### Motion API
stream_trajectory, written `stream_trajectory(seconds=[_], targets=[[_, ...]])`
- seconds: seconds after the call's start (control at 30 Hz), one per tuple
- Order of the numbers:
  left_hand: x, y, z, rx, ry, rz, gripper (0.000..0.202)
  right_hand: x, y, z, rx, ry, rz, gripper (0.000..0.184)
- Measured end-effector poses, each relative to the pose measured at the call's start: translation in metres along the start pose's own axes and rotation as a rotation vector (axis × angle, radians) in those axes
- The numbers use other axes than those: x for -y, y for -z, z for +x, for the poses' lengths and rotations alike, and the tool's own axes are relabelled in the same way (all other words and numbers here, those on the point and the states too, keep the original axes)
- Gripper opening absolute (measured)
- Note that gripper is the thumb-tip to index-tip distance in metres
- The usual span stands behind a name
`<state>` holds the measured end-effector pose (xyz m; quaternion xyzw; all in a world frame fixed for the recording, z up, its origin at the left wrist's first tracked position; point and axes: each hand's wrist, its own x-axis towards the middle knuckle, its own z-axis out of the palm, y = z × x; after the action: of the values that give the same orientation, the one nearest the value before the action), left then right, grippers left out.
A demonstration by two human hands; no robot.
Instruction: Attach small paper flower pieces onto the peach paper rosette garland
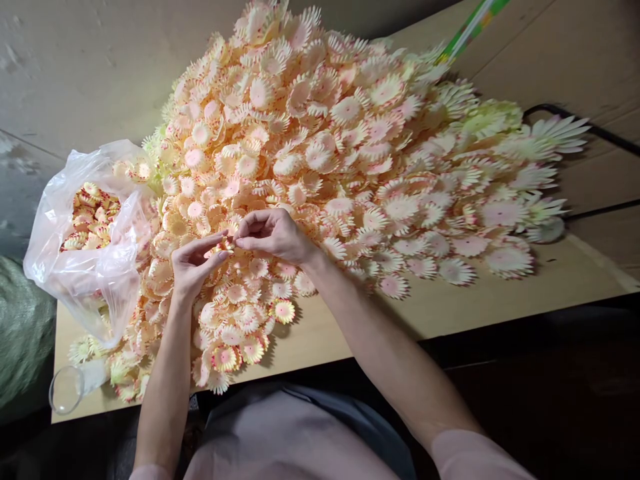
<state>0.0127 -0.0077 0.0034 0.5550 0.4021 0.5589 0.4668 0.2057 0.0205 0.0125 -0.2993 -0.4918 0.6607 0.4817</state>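
A large heap of artificial flower petal discs (320, 157), cream and pale pink with scalloped, red-tipped edges, covers much of the table. Above its front left part, my left hand (195, 263) has its thumb and fingers curved toward each other around something small. My right hand (275, 237) meets it from the right, with thumb and forefinger pinched together close to the left fingertips. Whatever sits between the fingers is too small to tell from the petals behind. Several yellow and red petal discs (225, 358) lie at the heap's front edge.
On the left stands a translucent plastic bag (83, 280) containing smaller red-edged pieces. A clear cup (67, 390) lies on its side at the table's (465, 303) left corner. At the back are a green striped stick or packet (473, 30) and a black cable (607, 137).
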Motion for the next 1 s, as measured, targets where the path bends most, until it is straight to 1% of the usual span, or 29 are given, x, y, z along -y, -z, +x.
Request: stream_trajectory(seconds=[0.07,0.13,0.27,0.37,0.47,0.53,0.6,0.73,0.83,0.93,1.0], targets=[[0.003,0.002,0.001,-0.064,-0.002,0.004,0.027,0.000,0.001,0.000,0.009,-0.005,-0.006,0.019],[0.007,0.004,0.002,-0.123,0.026,0.027,0.024,-0.001,0.002,0.000,0.034,-0.004,-0.018,0.019],[0.011,0.005,0.003,-0.176,0.078,0.046,0.020,-0.001,0.004,0.001,0.059,0.029,-0.062,0.015],[0.011,0.004,0.003,-0.179,0.091,0.016,0.021,-0.001,0.004,0.002,0.067,0.045,-0.093,0.010],[0.009,0.003,0.003,-0.181,0.088,-0.017,0.023,-0.001,0.005,0.002,0.128,0.085,-0.116,0.004],[0.008,0.002,0.003,-0.178,0.086,-0.028,0.023,-0.001,0.005,0.001,0.163,0.113,-0.145,0.008],[0.007,0.002,0.003,-0.166,0.088,-0.036,0.022,-0.001,0.005,0.001,0.172,0.122,-0.190,0.012],[0.007,0.001,0.002,-0.133,0.108,-0.003,0.022,0.000,0.002,-0.001,0.128,0.124,-0.255,0.013],[0.006,0.000,0.001,-0.087,0.126,0.049,0.026,-0.002,-0.002,-0.001,0.070,0.132,-0.294,0.012],[0.005,-0.002,0.000,-0.059,0.116,0.067,0.025,-0.007,-0.004,0.000,0.018,0.128,-0.267,0.021],[0.005,-0.002,0.001,-0.074,0.095,0.075,0.023,-0.011,-0.004,0.000,0.029,0.122,-0.192,0.028]])
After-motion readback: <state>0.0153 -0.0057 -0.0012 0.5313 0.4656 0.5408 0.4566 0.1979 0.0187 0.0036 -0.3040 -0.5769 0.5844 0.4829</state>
